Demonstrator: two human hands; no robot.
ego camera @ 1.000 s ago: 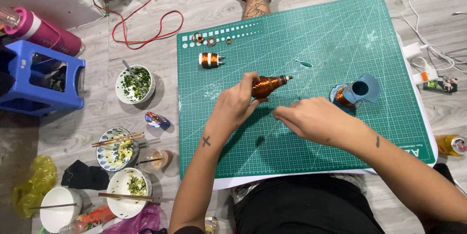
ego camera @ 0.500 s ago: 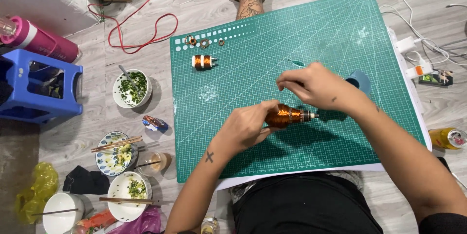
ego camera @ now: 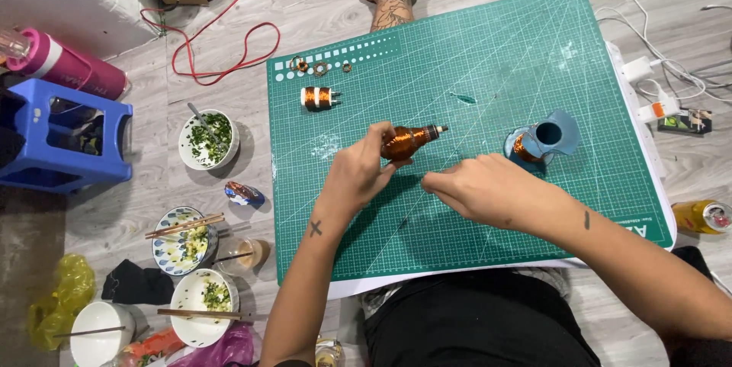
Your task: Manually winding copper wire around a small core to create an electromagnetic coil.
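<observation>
My left hand (ego camera: 358, 172) has its fingers clamped around a copper-wound coil (ego camera: 404, 141), lifted just above the green cutting mat (ego camera: 473, 69). My right hand (ego camera: 480, 188) sits just right of those fingers, fingertips pinched together; I cannot tell what they grip. Beyond my right fingers lies a blue spool (ego camera: 543, 138). A smaller coil (ego camera: 318, 97) rests past my left fingers.

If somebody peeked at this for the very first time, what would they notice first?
Probably the big green cutting mat on the floor, with the left hand in its middle holding a shiny copper wire coil, the right hand close beside it. Then the bowls of food with chopsticks along the left, by a blue plastic stool.
</observation>
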